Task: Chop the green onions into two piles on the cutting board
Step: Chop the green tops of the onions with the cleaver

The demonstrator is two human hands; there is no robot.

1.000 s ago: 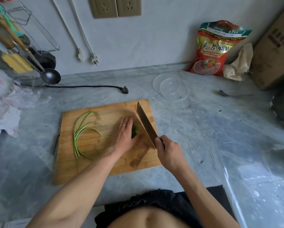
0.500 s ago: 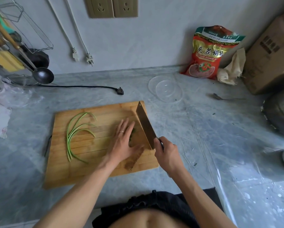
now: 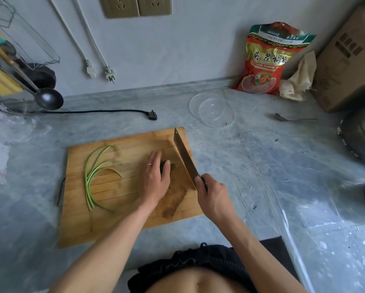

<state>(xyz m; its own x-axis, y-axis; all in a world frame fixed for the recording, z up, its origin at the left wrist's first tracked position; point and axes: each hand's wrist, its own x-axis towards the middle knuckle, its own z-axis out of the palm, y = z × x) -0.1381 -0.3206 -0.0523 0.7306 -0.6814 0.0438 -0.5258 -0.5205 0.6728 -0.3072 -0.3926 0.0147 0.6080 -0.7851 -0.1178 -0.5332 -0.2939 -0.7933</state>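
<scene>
Green onions (image 3: 97, 174): whole stalks lay near the cutting board's (image 3: 122, 227) left edge; a chopped clump (image 3: 169, 166) sat toward its right edge under the flat, straight-fingered left hand (image 3: 156, 179). Right hand (image 3: 212, 197) gripped the cleaver (image 3: 184, 158).

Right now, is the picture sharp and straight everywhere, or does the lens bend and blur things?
In the head view, the wide lens bows the wall cables and tilts the brown cardboard box at the edge; the wooden cutting board smears softly at its near left corner; the steel cleaver blade and red foil bag stay crisp, in soft, even light.
</scene>
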